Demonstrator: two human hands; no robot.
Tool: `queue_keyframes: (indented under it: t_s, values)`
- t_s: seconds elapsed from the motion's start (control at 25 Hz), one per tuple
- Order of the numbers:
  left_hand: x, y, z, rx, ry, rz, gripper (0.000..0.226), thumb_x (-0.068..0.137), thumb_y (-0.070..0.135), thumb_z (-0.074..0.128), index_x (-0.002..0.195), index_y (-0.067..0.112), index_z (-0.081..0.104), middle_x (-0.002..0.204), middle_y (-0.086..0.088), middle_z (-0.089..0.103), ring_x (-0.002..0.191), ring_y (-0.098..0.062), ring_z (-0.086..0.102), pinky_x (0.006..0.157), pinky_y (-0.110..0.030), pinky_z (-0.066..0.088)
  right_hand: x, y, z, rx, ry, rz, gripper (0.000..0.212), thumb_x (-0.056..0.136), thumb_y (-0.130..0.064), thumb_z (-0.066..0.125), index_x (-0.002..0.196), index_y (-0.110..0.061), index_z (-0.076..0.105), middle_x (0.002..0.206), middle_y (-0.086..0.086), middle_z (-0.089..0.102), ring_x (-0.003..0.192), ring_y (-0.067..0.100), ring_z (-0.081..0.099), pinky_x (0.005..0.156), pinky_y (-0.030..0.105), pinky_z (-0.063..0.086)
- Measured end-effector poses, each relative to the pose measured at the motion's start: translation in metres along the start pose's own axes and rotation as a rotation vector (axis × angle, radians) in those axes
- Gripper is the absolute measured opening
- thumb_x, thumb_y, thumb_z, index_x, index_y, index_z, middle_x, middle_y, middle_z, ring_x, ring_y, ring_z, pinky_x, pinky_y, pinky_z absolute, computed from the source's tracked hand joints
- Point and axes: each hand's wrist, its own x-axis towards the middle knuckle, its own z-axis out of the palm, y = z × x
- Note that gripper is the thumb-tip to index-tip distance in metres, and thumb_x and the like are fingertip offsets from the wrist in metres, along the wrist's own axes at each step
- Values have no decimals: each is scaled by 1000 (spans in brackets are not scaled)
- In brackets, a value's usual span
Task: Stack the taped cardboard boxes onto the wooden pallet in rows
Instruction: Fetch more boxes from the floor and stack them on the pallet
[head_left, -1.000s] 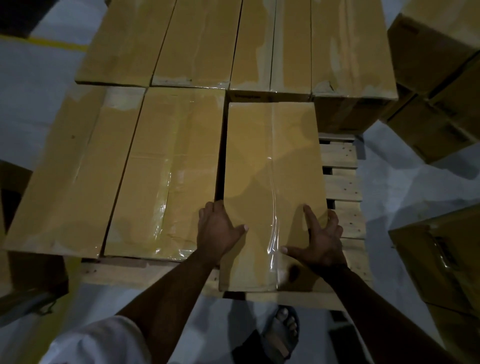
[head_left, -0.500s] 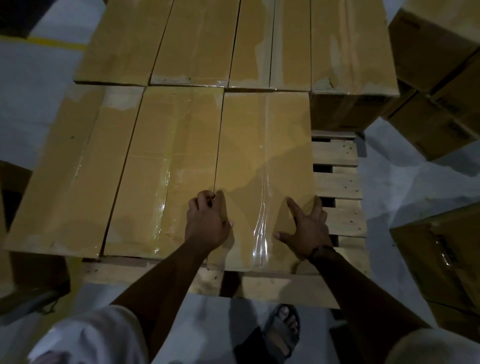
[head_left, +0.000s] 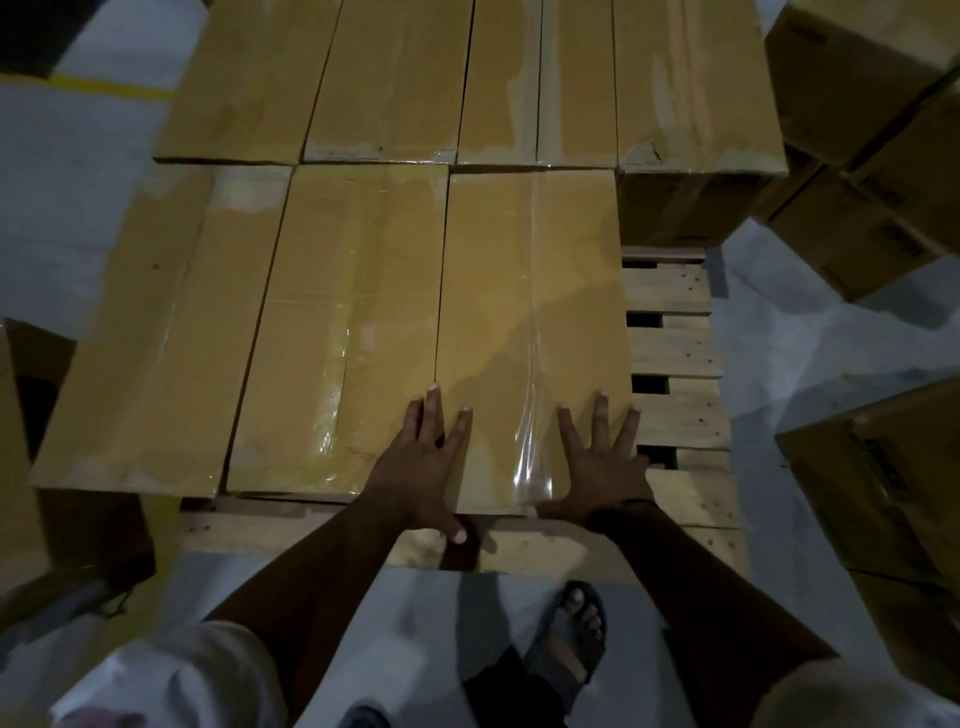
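Head view: left hand (head_left: 415, 467) and right hand (head_left: 597, 467) lie flat on the near end of the taped box (head_left: 524, 291), fingers spread wide and gripping nothing. The box sits on the wooden pallet (head_left: 675, 348), tight against the neighbouring box (head_left: 343, 322) on its left. Bare slats lie on its right. Light is dim; its far end appears to touch the rear row.

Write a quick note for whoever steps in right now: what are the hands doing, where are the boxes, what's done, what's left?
Hands: left hand and right hand both lie flat, fingers spread, on the near end of the rightmost near-row box, gripping nothing.
Done: back row filled; near row holds three boxes.
Left: bare pallet slats on the right probably take another box; loose boxes wait on the floor there.
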Motion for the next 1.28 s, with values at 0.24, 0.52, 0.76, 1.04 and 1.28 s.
queue_keyframes:
  t_s: [0.24,0.52,0.76,1.04,1.28]
  values:
    - [-5,-6,3,11,123,31,145,65,52,90,160,34,-18,161,-11,-40,154,-42,-17,115,-54,36,-13,3,18,-138,56,-63,133,72,-78,68,152,-36,-30,156,12,-44,145,51,-27,104,71,34]
    - [-5,-12,3,0,163,55,138,67,50,89,162,35,-10,165,-11,-30,154,-41,-12,115,-53,38,-10,2,21,-140,79,-53,123,78,-73,66,154,-39,-24,160,8,-38,148,48,-24,104,70,34]
    - [-6,-5,-2,55,111,26,136,71,50,88,163,29,-11,165,-17,-30,154,-43,-10,116,-54,35,-8,-4,18,-133,30,-25,121,81,-66,70,156,-37,-20,160,9,-38,147,48,-25,105,74,29]
    - [-88,6,-54,-18,120,59,116,79,69,72,164,25,7,171,-13,-4,157,-36,1,125,-49,13,-84,-61,-43,24,139,-82,100,93,-63,54,159,-32,-14,167,7,-21,154,39,-4,116,61,23]
    - [-262,16,-124,-282,240,-43,73,92,61,61,154,27,43,158,-1,45,145,-25,36,116,-38,32,-229,-134,-126,162,226,-152,89,97,-58,51,161,-29,-3,169,5,2,153,33,10,118,53,24]
